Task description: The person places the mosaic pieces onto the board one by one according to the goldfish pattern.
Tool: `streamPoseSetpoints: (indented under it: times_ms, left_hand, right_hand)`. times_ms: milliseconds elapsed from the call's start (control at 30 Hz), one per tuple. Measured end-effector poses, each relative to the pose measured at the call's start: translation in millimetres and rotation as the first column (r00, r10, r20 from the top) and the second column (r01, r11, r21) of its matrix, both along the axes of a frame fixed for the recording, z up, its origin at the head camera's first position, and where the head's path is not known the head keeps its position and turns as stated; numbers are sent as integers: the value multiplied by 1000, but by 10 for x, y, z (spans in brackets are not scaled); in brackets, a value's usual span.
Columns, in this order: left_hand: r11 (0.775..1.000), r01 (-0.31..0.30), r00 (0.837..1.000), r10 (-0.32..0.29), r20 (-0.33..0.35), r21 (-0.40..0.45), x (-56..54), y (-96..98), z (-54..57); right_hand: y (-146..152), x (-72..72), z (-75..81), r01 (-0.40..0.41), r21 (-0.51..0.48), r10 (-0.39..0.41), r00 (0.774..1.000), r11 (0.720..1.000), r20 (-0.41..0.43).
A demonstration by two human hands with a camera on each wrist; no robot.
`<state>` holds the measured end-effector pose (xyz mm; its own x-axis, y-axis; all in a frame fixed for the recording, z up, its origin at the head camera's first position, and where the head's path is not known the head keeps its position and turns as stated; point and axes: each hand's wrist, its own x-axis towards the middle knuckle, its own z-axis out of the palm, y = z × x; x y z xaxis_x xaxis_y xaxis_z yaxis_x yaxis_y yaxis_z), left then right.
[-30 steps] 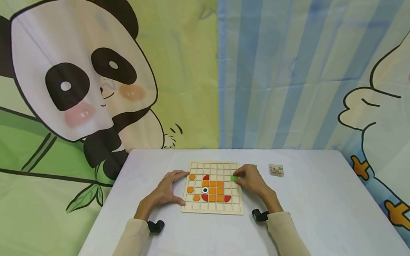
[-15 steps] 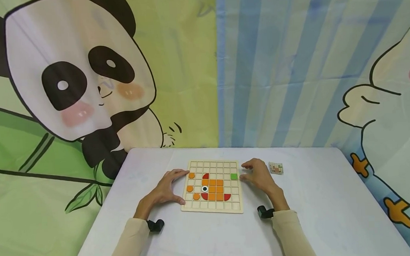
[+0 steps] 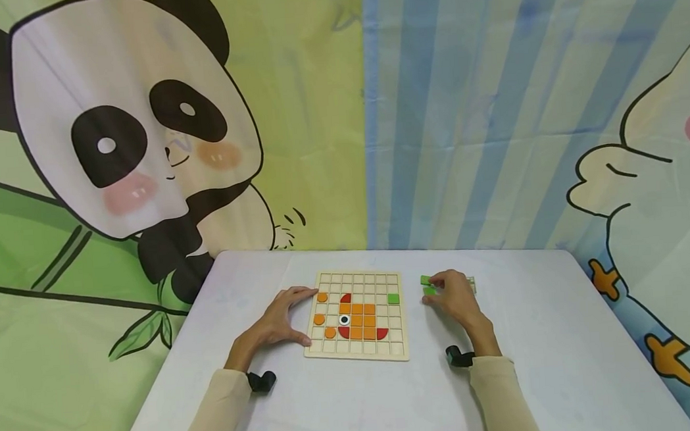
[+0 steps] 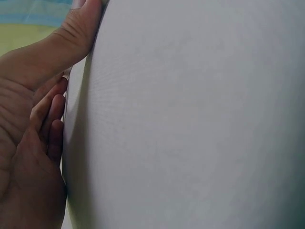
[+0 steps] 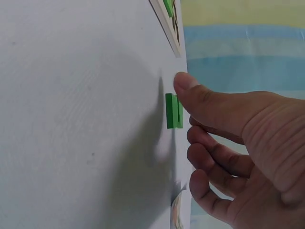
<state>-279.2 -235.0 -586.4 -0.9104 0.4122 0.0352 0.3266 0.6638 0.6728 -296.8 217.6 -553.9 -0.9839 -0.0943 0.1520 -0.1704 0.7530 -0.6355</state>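
Note:
A pale wooden grid board (image 3: 359, 354) lies on the table, bearing orange squares (image 3: 363, 320), several red quarter-round pieces, a round eye piece (image 3: 344, 320) and one green square (image 3: 393, 299). Along the board's left side, three orange discs (image 3: 319, 319) sit on the grid. My left hand (image 3: 274, 319) spans the board's left edge, thumb and fingers outstretched and touching it. To the right of the board, my right hand (image 3: 458, 297) hovers with bent fingers over green square tiles (image 5: 172, 110) lying on the table. The right wrist view shows the thumb beside them, gripping nothing.
A small patterned card (image 3: 472, 284) lies behind the right hand, mostly hidden by it. The white table (image 3: 356, 406) ends in front of a printed cloth backdrop (image 3: 317, 145). Each wrist carries a black camera.
My right hand has let go of the green square on the board's right side. It has moved right, off the board, to the loose green tiles. My left hand stays put.

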Motion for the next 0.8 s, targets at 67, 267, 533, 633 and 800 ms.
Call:
streamPoseSetpoints:
  times_ms: [67, 267, 533, 633, 800]
  left_hand:
    - [1000, 0, 1000, 0, -8, 0, 2, 0, 5]
    - [1000, -4, 1000, 4, 14, 10, 3, 5, -2]
    - [1000, 0, 1000, -1, 8, 13, -4, 5, -17]
    - [1000, -3, 1000, 3, 8, 8, -5, -3, -19]
    - [1000, -2, 1000, 2, 8, 14, 2, -3, -12]
  right_hand:
    - [13, 6, -15, 9, 7, -9, 1000, 1000, 3]
    - [32, 21, -59, 7, -9, -7, 1000, 1000, 18]
    - [24, 42, -43, -46, -4, 46, 999, 999, 7]
    - [13, 51, -38, -61, 1, 61, 998, 998, 17]
    - [17, 58, -12, -90, 26, 89, 995, 996, 34]
